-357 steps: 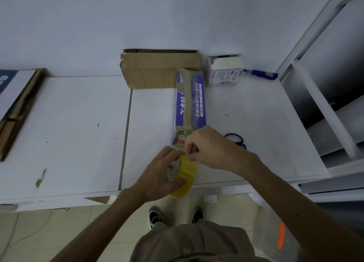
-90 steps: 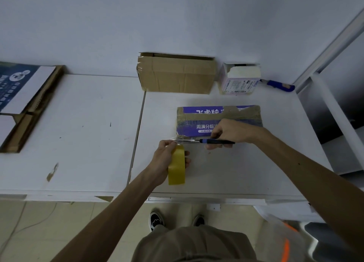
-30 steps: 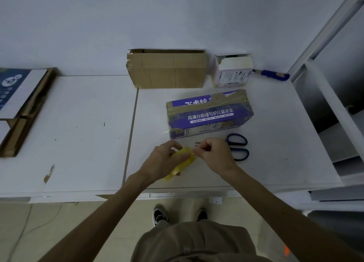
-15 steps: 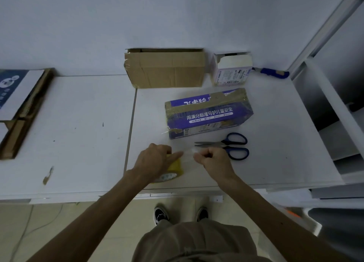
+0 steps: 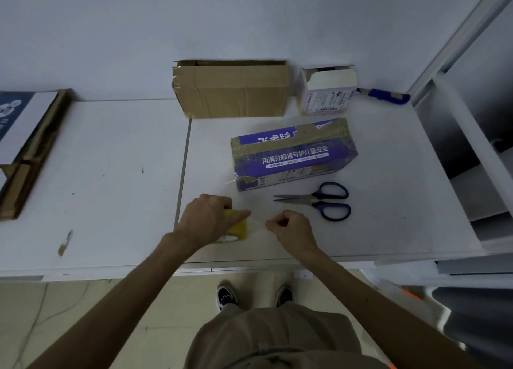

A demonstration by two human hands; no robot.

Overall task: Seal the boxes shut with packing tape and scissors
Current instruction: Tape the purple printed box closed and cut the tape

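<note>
Near the bench's (image 5: 111, 160) front edge, left hand (image 5: 206, 220) grips the yellow tape roll (image 5: 238, 226), lowered since a second ago, right hand (image 5: 291, 228) pinches the clear tape end (image 5: 259, 223) and has drawn it out; I read a new strip for the part-taped purple carton (image 5: 294, 155) mid-bench, blue-handled scissors (image 5: 319, 200) next.

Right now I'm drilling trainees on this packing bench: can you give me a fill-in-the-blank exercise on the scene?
1. The left hand grips a yellow roll of ____.
2. The right hand pinches the clear strip drawn out from the ____.
3. The scissors lie with their blades pointing to the person's ____.
4. The brown carton stands against the ____.

Missing words: tape; roll; left; wall.
</note>
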